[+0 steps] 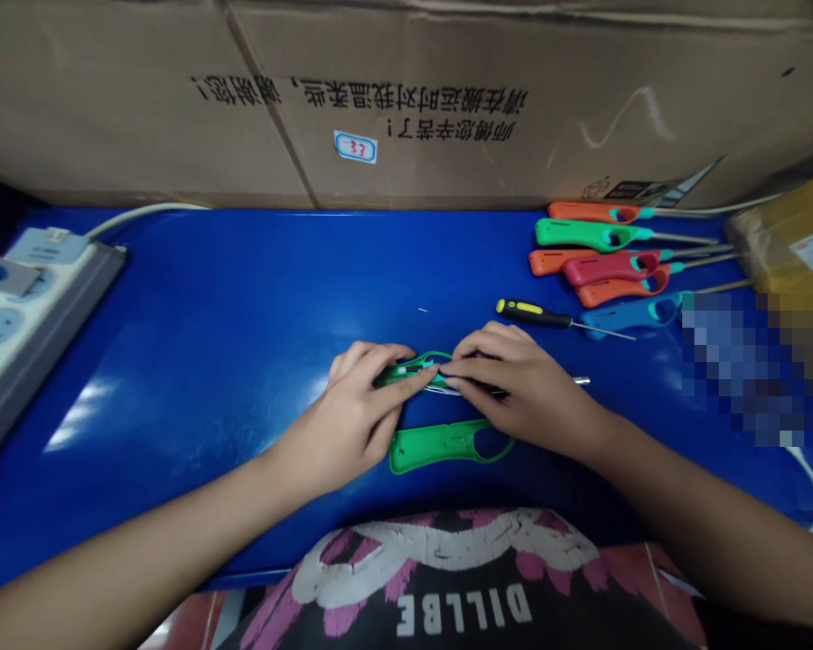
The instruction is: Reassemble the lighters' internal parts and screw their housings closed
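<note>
An opened green long-neck lighter [412, 368] lies between my hands, its inner parts showing in the lower shell. My left hand [362, 411] grips the handle end, with the index finger stretched to the trigger area. My right hand [515, 372] has its fingertips pinched together on the lighter near the teal part, covering what they press on. The metal tip [583, 380] of the lighter sticks out past my right hand. Just below, the loose green shell half [434, 446] lies flat on the blue table, its loop partly under my right hand.
A black and yellow screwdriver [535, 313] lies beyond my right hand. Several orange, green, red and blue lighters [610, 267] are piled at right, near a taped box [796, 244]. A power strip [47, 289] stands at left. A large cardboard box [176, 144] borders the back.
</note>
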